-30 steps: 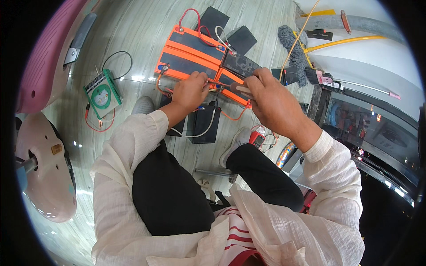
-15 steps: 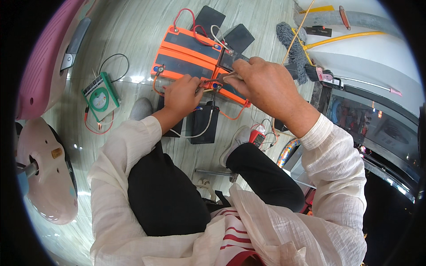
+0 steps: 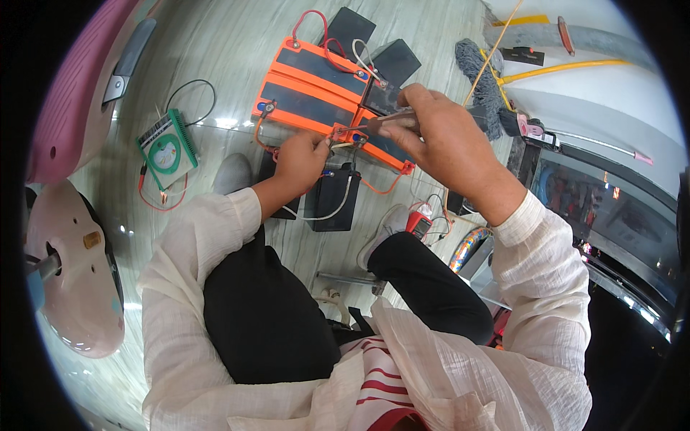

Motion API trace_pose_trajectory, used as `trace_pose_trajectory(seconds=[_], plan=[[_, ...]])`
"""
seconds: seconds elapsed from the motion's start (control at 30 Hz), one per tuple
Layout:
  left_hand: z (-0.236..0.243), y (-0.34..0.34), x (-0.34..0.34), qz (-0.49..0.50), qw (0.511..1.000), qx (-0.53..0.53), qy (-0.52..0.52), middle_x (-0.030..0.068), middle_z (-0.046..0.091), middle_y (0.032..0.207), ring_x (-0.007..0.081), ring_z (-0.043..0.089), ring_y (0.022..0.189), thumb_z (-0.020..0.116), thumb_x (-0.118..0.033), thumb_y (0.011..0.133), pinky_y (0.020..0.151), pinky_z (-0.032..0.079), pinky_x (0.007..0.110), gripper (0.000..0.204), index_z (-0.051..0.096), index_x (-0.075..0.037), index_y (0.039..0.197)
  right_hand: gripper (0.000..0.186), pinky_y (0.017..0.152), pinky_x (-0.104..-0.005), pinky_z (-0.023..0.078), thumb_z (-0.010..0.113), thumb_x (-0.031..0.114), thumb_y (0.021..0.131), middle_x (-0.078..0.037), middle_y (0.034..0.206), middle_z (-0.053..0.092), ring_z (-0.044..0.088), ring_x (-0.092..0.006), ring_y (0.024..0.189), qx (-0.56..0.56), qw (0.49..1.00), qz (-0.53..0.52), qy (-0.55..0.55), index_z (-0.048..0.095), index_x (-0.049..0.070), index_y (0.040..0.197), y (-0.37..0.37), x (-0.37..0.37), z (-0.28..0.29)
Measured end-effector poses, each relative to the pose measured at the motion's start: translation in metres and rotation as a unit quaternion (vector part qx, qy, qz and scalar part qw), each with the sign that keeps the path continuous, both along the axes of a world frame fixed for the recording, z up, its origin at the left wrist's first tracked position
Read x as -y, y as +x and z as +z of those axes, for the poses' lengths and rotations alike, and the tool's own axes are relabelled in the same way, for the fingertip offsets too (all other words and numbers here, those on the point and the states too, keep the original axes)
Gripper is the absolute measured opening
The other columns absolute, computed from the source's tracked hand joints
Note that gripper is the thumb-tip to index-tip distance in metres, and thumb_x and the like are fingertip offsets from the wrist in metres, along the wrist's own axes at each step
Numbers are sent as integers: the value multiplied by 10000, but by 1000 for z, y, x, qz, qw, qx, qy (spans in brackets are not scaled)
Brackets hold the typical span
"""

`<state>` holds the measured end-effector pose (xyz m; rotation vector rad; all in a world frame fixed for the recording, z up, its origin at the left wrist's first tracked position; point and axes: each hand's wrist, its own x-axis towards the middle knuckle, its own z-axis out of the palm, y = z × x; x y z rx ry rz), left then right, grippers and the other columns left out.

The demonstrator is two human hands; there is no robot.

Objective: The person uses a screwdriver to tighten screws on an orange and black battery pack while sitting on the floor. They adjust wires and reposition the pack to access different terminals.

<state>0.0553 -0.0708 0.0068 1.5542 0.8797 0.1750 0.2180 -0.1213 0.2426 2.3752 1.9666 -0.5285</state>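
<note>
Both hands have closed in on the orange battery pack (image 3: 316, 86) on the floor: right hand (image 3: 431, 129) now grips a tool (image 3: 377, 123) at its terminal, while left hand (image 3: 302, 154) pinches the adjoining wire (image 3: 338, 147). Work at that connection appears under way

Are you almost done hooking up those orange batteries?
Partly. Red and white wires already run between the orange batteries and the black ones behind them. In hand: the left hand steadies a wire at a terminal while the right hand holds a tool to it. The black battery near the knees looks loosely wired, so some joining seems left.
</note>
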Motion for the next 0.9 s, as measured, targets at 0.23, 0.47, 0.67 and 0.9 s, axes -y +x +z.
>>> trace_pose_trajectory(seconds=[0.23,0.47,0.67,0.9], plan=[[4,10,7,43,961,7,-272,125,689,771,181,681,613,580,-128,983,502,514,301,221,600,55,1106,332,654,-453,543,712,230,885,-195,850,616,647,-419,788,56,997,-26,-41,522,-4,1024,-7,1,6],[12,5,3,13,948,1,-319,91,681,920,170,708,730,535,-182,1022,604,559,292,244,539,-11,1196,327,634,-453,529,709,283,898,-198,797,642,650,-420,761,-31,999,-4,39,547,12,982,-10,7,5],[12,7,6,59,938,6,-342,123,688,830,198,730,684,579,-109,987,479,522,291,157,542,5,1088,316,630,-441,530,710,266,898,-182,835,649,662,-410,791,-72,991,-112,-23,545,23,1015,-20,6,6],[16,7,4,68,935,5,-347,128,674,842,206,723,676,580,-90,985,489,539,307,132,537,6,1063,337,639,-412,545,695,269,912,-164,853,635,684,-397,844,17,999,-29,-14,553,28,1101,-14,8,8]])
